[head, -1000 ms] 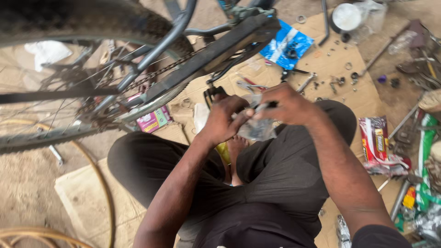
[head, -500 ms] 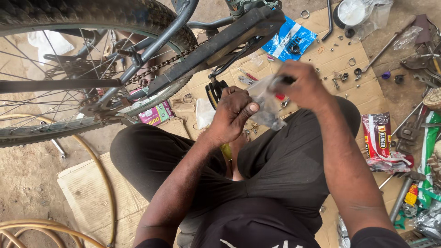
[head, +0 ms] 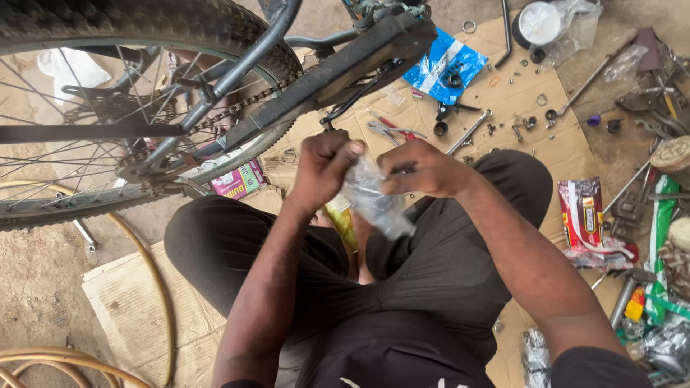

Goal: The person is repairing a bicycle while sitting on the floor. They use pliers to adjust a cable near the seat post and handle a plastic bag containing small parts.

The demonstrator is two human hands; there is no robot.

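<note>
While I look down over the knees, my left hand [head: 323, 169] and right hand [head: 420, 169] both pinch a clear bag [head: 374, 201], fingers closed on its top edge. Bag hangs between them, above my lap, just in front of the bike frame [head: 323, 72]. Contents too blurred to tell. Wheel [head: 136, 115] and chain [head: 237, 108] sit to the left. Pliers [head: 388, 131], a wrench [head: 468, 132] and a blue packet [head: 445, 66] lie on the cardboard [head: 560, 147] beyond my hands.
</note>
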